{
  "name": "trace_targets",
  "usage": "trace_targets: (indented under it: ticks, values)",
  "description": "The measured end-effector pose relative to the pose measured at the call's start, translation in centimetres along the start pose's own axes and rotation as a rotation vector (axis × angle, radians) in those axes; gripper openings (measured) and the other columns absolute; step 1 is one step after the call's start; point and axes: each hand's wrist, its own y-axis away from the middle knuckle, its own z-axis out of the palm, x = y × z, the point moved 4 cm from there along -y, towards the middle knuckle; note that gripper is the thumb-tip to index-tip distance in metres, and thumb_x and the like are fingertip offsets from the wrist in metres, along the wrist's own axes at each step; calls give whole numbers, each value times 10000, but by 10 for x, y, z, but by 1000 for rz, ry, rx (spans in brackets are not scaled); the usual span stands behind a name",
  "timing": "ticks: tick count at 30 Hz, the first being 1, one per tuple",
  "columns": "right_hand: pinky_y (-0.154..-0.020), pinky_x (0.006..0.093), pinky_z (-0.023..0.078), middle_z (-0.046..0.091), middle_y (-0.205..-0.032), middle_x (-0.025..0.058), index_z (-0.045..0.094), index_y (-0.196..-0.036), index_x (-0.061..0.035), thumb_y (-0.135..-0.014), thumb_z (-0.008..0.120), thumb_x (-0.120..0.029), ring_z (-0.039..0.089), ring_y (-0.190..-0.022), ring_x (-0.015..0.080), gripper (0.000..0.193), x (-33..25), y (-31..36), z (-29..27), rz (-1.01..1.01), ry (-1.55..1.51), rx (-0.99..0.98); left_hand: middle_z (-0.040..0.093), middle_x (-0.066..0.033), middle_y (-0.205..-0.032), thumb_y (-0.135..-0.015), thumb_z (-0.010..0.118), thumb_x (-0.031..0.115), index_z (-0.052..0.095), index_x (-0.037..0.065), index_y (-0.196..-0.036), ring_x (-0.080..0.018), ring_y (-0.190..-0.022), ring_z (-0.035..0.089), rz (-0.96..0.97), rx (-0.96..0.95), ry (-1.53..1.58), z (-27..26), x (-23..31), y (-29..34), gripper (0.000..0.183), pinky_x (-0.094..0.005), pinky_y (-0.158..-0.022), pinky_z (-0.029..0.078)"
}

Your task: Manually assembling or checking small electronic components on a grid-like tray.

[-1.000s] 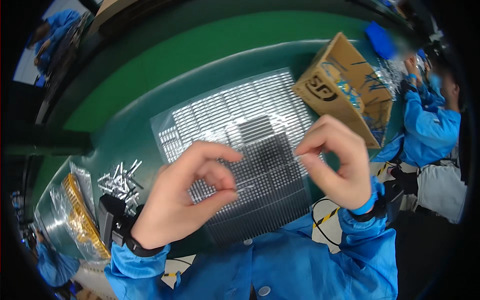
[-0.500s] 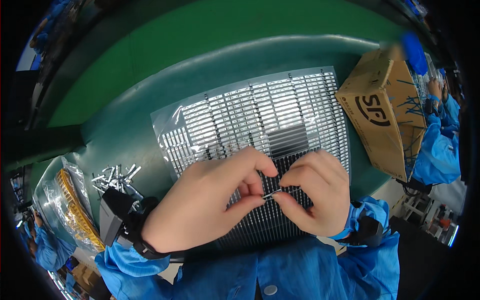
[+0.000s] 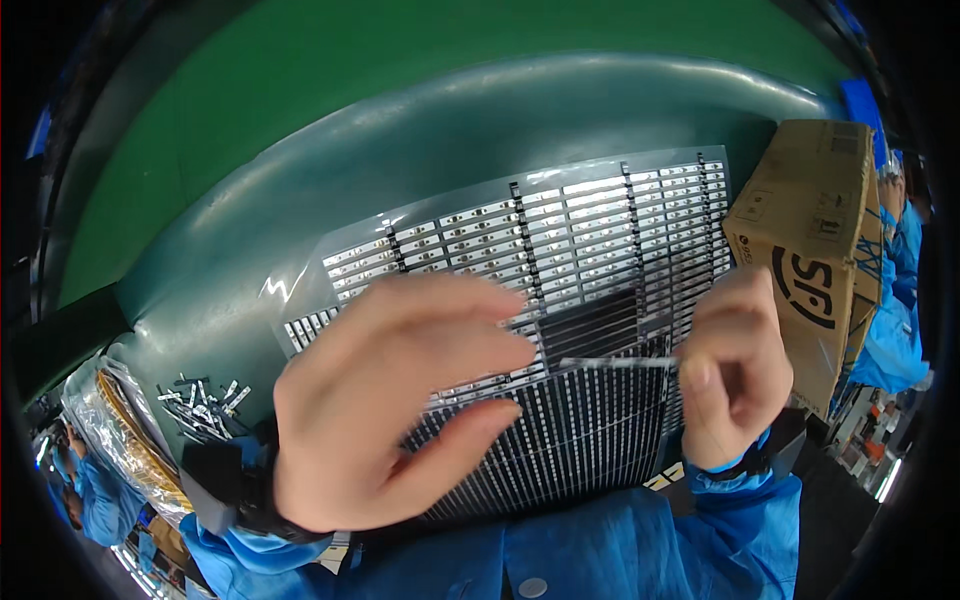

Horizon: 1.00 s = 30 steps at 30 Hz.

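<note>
Strip [image 3: 622,362] hangs over the sheet [image 3: 580,172], one end pinched by the right hand [image 3: 738,375]; the left hand [image 3: 385,405] has thumb and fingers spread; a light, level hold should avoid bending it

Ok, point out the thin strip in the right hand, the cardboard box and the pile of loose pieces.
Thin strip [image 3: 618,362]: head view, midway along its length.
Cardboard box [image 3: 803,284]: head view, its side with large black print.
Pile of loose pieces [image 3: 206,409]: head view, near its middle.

The bare left hand [image 3: 370,410] has thumb and fingers parted; the bare right hand [image 3: 738,365] pinches, fingers curled.
</note>
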Motion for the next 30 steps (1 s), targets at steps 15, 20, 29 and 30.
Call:
trace_targets:
  ticks: [15,20,29,30]
  values:
    - [-707,305,297,517,-829,69,602,-699,-90,-661,658,-106,388,-764,199,70,18,-4,14,211,95,-59,572,2,-901,-588,703,166,777,241,-952,-163,-771,518,424,-55,-866,22,-13,10,379,-289,-590,480]
    - [-698,296,296,519,-823,64,606,-688,-96,-633,663,-100,391,-759,198,79,20,-6,15,205,111,-83,547,2,-911,-568,715,180,772,268,-937,-171,-764,509,410,-90,-867,23,-12,7,384,-303,-595,480]
    - [-676,290,310,524,-817,70,623,-684,-94,-610,671,-107,418,-769,199,89,21,-7,17,195,142,-82,520,1,-907,-552,716,195,768,285,-945,-180,-757,487,412,-125,-852,24,-17,7,407,-316,-576,458]
    - [-678,290,313,524,-817,71,622,-683,-94,-610,673,-110,421,-771,199,90,21,-6,18,201,144,-84,519,2,-902,-551,717,197,770,286,-947,-177,-753,486,413,-126,-845,24,-17,8,409,-315,-570,454]
